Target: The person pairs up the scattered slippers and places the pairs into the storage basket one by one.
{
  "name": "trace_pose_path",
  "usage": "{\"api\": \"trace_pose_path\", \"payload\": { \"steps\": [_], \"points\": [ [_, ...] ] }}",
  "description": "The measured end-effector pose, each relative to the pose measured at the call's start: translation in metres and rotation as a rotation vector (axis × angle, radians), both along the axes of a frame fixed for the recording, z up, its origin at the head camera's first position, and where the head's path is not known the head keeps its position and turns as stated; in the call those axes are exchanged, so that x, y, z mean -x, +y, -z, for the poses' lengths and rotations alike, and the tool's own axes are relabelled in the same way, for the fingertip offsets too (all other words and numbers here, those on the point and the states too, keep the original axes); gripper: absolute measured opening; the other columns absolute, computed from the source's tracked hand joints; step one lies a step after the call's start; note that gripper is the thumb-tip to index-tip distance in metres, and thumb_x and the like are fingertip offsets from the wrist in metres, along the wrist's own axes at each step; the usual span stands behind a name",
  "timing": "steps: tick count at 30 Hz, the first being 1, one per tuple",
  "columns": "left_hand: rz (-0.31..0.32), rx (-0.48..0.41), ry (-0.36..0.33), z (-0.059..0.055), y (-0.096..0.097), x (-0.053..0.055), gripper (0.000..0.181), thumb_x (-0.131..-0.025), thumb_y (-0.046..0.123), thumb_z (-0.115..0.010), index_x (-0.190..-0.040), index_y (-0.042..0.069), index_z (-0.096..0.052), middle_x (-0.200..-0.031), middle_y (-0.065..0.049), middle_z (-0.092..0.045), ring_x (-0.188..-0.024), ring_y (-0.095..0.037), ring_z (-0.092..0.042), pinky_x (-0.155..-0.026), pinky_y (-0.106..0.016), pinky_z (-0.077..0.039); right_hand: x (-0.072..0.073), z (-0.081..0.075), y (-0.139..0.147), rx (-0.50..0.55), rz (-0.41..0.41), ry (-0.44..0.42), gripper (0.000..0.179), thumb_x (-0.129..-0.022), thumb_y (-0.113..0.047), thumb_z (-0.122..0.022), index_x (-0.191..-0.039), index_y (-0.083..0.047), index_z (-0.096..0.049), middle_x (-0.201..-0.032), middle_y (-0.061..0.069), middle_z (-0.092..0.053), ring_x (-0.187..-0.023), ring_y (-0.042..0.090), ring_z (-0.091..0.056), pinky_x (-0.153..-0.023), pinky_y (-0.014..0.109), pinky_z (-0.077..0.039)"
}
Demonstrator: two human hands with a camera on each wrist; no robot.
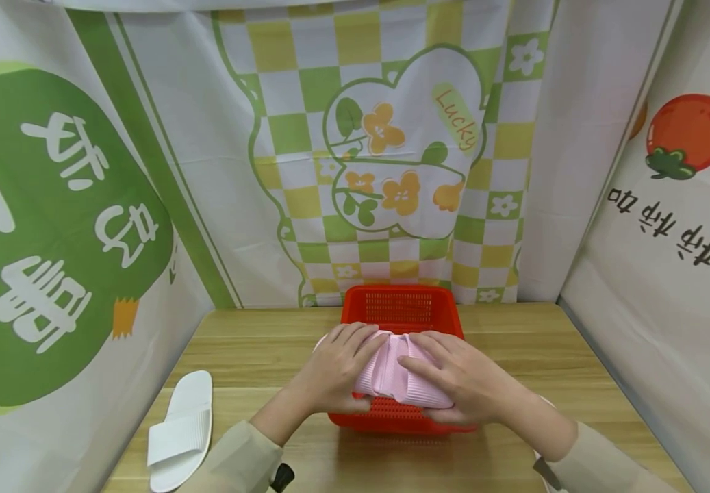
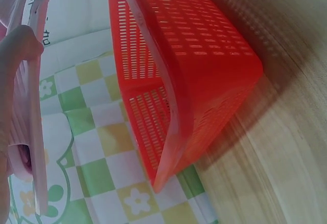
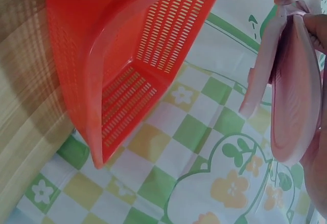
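A pair of pink slippers point(image 1: 394, 366) with ribbed straps is held up over the red plastic basket point(image 1: 459, 327). My left hand point(image 1: 337, 370) grips the slipper on the left, fingers over its top and thumb low. On the other side my right hand point(image 1: 467, 381) grips the slipper on the right in the same way. The two slippers point(image 3: 296, 91) stand close side by side in the right wrist view, apart from the basket's rim point(image 3: 92, 96). In the left wrist view, a slipper's edge point(image 2: 40, 121) shows beside the fingers. My hands and the slippers hide much of the basket's inside.
A white slipper point(image 1: 176, 438) with a ribbed strap lies on the wooden table point(image 1: 256, 342) at the left. Part of a white thing point(image 1: 539, 465) shows beneath my right forearm. Printed cloth point(image 1: 391, 260) hangs behind the table, with more cloth on both sides.
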State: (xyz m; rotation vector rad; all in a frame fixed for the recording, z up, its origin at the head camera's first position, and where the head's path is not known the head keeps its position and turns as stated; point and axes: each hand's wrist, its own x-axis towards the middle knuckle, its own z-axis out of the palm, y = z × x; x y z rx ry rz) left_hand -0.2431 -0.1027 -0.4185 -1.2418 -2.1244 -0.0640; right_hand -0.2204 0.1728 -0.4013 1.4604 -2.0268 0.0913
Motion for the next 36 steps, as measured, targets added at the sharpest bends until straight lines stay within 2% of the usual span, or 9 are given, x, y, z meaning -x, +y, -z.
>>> {"api": "trace_pose_path", "payload": {
  "steps": [7, 12, 18, 27, 36],
  "points": [
    [-0.006, 0.001, -0.020, 0.000, 0.000, 0.000, 0.092, -0.057, 0.049, -0.071, -0.135, 0.005, -0.049, -0.130, -0.013, -0.053, -0.116, -0.029, -0.050, -0.100, -0.043, -0.040, 0.000, -0.001, -0.004, -0.004, 0.006, 0.011, 0.075, -0.070, -0.049, -0.072, -0.131, -0.009, -0.053, -0.130, 0.022, -0.052, -0.117, 0.035, -0.051, -0.099, 0.046, -0.043],
    [-0.012, 0.001, -0.011, 0.000, 0.000, 0.001, 0.091, -0.059, 0.050, -0.070, -0.134, 0.005, -0.049, -0.128, -0.013, -0.054, -0.115, -0.030, -0.050, -0.100, -0.043, -0.040, 0.001, 0.000, -0.007, 0.019, 0.008, 0.015, 0.079, -0.070, -0.047, -0.071, -0.133, -0.002, -0.051, -0.128, 0.023, -0.053, -0.115, 0.035, -0.053, -0.099, 0.046, -0.043],
    [-0.018, -0.004, 0.002, 0.001, 0.000, 0.003, 0.091, -0.058, 0.052, -0.070, -0.133, 0.004, -0.051, -0.127, -0.014, -0.055, -0.114, -0.029, -0.051, -0.099, -0.043, -0.041, 0.000, 0.000, -0.010, 0.023, 0.041, 0.010, 0.078, -0.076, -0.047, -0.063, -0.131, 0.006, -0.048, -0.128, 0.022, -0.054, -0.116, 0.033, -0.053, -0.102, 0.045, -0.042],
    [-0.017, -0.010, -0.015, -0.001, -0.002, 0.002, 0.091, -0.057, 0.052, -0.072, -0.132, 0.004, -0.051, -0.127, -0.013, -0.055, -0.114, -0.030, -0.051, -0.100, -0.044, -0.041, -0.002, 0.000, -0.012, 0.028, 0.062, -0.004, 0.082, -0.068, -0.043, -0.072, -0.129, 0.005, -0.049, -0.127, 0.025, -0.053, -0.117, 0.035, -0.053, -0.101, 0.046, -0.042],
    [0.000, -0.011, -0.029, -0.002, -0.003, 0.002, 0.091, -0.058, 0.052, -0.073, -0.132, 0.005, -0.051, -0.127, -0.013, -0.056, -0.114, -0.029, -0.051, -0.099, -0.044, -0.042, -0.002, 0.000, -0.014, 0.038, 0.057, -0.009, 0.079, -0.068, -0.044, -0.073, -0.127, 0.004, -0.051, -0.125, 0.022, -0.055, -0.115, 0.034, -0.054, -0.100, 0.045, -0.044]
  ]
}}
